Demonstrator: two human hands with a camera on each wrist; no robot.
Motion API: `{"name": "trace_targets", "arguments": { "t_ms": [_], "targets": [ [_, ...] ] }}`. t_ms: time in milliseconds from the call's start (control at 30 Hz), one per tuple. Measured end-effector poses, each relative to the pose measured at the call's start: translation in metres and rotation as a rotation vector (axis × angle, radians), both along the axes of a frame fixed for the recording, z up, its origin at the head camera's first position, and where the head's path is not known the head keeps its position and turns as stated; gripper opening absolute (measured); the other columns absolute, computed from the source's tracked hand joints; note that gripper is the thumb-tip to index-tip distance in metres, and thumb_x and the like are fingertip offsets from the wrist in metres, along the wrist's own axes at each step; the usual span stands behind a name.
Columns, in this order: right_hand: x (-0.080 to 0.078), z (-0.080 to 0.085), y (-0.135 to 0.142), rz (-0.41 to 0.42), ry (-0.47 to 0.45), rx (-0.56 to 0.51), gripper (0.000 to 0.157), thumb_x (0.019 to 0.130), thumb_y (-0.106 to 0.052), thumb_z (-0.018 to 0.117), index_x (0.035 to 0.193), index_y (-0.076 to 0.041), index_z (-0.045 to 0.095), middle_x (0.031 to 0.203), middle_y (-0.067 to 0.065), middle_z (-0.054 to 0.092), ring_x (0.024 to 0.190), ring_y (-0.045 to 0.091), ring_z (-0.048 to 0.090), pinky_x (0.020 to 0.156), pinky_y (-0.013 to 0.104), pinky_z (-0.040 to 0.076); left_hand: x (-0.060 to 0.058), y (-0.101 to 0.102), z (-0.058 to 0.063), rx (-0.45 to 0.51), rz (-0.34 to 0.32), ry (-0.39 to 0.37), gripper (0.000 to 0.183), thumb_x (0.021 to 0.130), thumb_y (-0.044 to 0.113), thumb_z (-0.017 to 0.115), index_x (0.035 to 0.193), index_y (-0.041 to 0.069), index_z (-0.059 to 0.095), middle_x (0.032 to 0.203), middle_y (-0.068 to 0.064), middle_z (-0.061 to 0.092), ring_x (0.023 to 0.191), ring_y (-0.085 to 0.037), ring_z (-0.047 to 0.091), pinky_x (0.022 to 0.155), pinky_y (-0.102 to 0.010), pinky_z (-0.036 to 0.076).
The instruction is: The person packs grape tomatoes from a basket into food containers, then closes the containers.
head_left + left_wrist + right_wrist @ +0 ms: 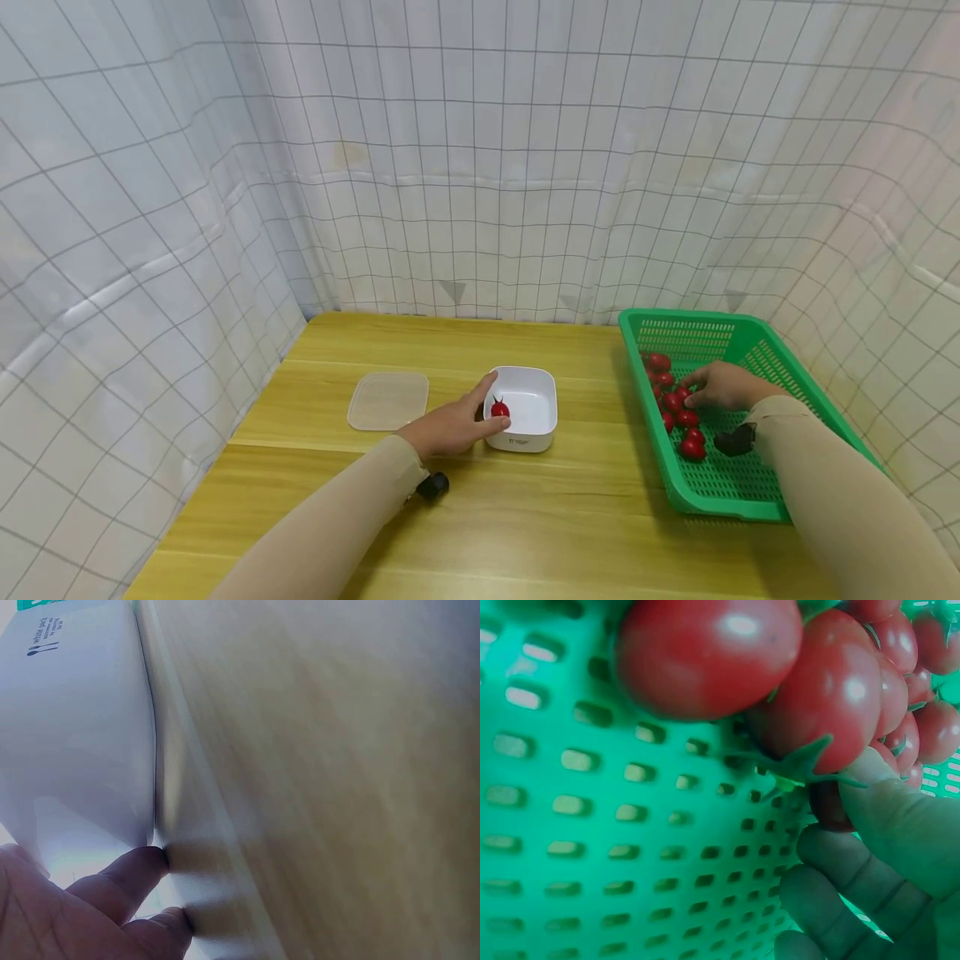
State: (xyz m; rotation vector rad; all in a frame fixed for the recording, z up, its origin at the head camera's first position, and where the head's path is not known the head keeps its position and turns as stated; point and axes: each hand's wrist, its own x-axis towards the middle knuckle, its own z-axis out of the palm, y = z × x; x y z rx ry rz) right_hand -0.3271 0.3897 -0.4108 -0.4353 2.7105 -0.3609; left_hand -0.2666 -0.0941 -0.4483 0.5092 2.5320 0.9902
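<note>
The tomatoes [693,451] were red, the basket [720,505] green, the box [534,408] white, the tabletop [570,508] yellow, the curtain [517,137] white with grey gridlines.

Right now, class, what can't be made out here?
Left wrist view: fine print on the box, too small to read.
Left wrist view: part of the left hand, cut off by the bottom edge.
Head view: part of the basket, hidden by the right sleeve.
Right wrist view: part of a tomato, covered by the right hand.
</note>
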Motion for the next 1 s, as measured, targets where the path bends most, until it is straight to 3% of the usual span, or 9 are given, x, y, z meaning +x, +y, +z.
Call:
{"name": "trace_targets", "arguments": {
  "t_ms": [467, 1000],
  "targets": [
    [-0.001, 0.001, 0.001, 0.031, 0.007, 0.003, 0.047, 0.099, -0.022, 0.072, 0.135, 0.008, 0.066, 0.125, 0.030, 0.071, 0.116, 0.050, 0.066, 0.093, 0.060, 0.056, 0.000, 0.001, 0.000, -0.002, 0.003, -0.001, 0.093, 0.103, 0.061, 0.057, 0.171, 0.033, 0.001, 0.174, -0.009, 0.027, 0.151, -0.031, 0.044, 0.124, -0.053, 0.035],
    [0.004, 0.018, 0.002, -0.002, 0.054, -0.021, 0.044, 0.100, -0.023, 0.070, 0.133, 0.007, 0.067, 0.130, 0.035, 0.067, 0.114, 0.051, 0.067, 0.092, 0.063, 0.055, 0.001, 0.000, 0.002, 0.019, 0.000, -0.013, 0.093, 0.103, 0.060, 0.057, 0.171, 0.031, 0.002, 0.175, -0.009, 0.026, 0.152, -0.031, 0.042, 0.125, -0.054, 0.035]
  ]
}}
